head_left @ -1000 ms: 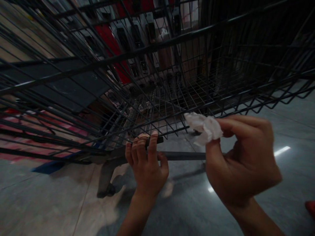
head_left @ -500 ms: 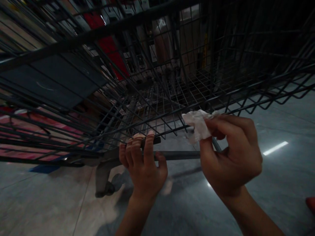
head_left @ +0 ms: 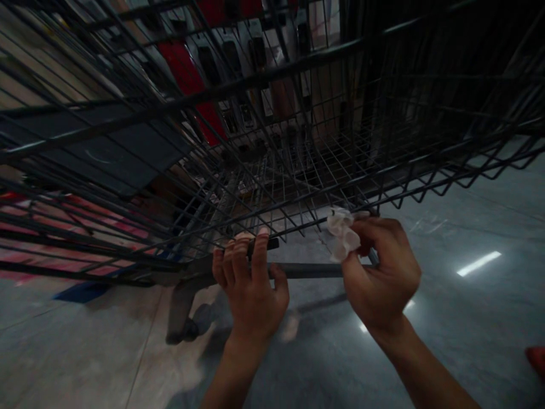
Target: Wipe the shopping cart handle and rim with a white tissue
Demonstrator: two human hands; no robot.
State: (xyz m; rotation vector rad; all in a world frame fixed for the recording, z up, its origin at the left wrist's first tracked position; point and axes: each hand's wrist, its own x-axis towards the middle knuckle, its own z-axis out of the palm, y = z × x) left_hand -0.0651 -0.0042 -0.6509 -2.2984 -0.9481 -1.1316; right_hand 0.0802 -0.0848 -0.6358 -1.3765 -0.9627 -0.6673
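Observation:
A dark wire shopping cart (head_left: 293, 211) fills the upper part of the view, tilted in the picture. My left hand (head_left: 255, 281) has its fingers hooked over the cart's lower frame at the basket's bottom edge, thumb on the near side. Between thumb and fingers of my right hand (head_left: 383, 272) is a crumpled white tissue (head_left: 342, 232), close to the basket's lower wire edge. Whether the tissue touches the wire I cannot tell. A grey frame bar (head_left: 315, 270) runs below the basket between both hands.
A caster wheel (head_left: 185, 328) of the cart stands on the glossy floor (head_left: 323, 358) at the left. Behind the wires hang packaged goods with a red strip (head_left: 191, 85). Pink packages (head_left: 72, 238) are at the left. A red object (head_left: 535, 360) shows at the right edge.
My right hand has moved left and slightly down with the tissue, which is now more bunched up. My left hand keeps its place on the frame. The view has shifted slightly.

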